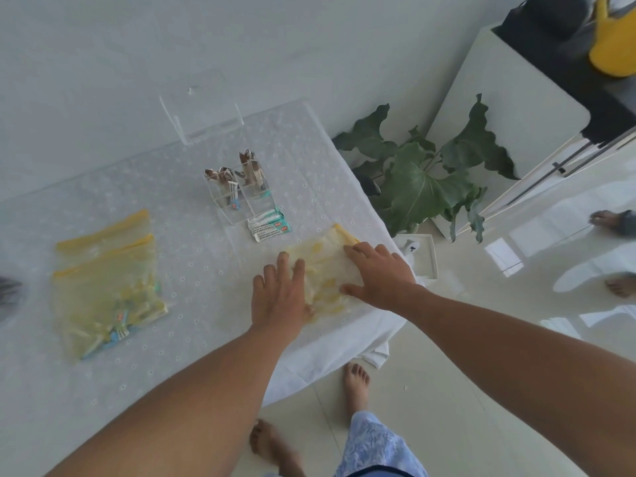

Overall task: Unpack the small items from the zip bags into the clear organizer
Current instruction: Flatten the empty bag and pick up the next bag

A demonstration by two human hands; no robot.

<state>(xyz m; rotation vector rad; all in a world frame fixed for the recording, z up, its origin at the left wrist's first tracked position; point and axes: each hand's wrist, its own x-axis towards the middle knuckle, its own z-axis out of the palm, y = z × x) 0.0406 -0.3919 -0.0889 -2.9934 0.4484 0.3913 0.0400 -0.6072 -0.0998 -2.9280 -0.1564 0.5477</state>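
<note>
A yellow-tinted zip bag (325, 270) lies flat near the table's right edge. My left hand (280, 294) presses palm-down on its left part with fingers spread. My right hand (378, 273) rests flat on its right part, fingertips near the yellow zip strip. The clear organizer (241, 197) stands at mid-table with its lid (201, 105) raised, brown sachets and a white one upright in its compartments. A few white-and-teal sachets (268, 227) lie just in front of it. Two more yellow zip bags (106, 287) with small packets inside lie overlapped at the left.
The table wears a white eyelet cloth (192, 339); its right edge runs just beyond my right hand. A green potted plant (433, 177) and a white cabinet (509, 115) stand on the floor to the right. Bare feet of other people show at far right.
</note>
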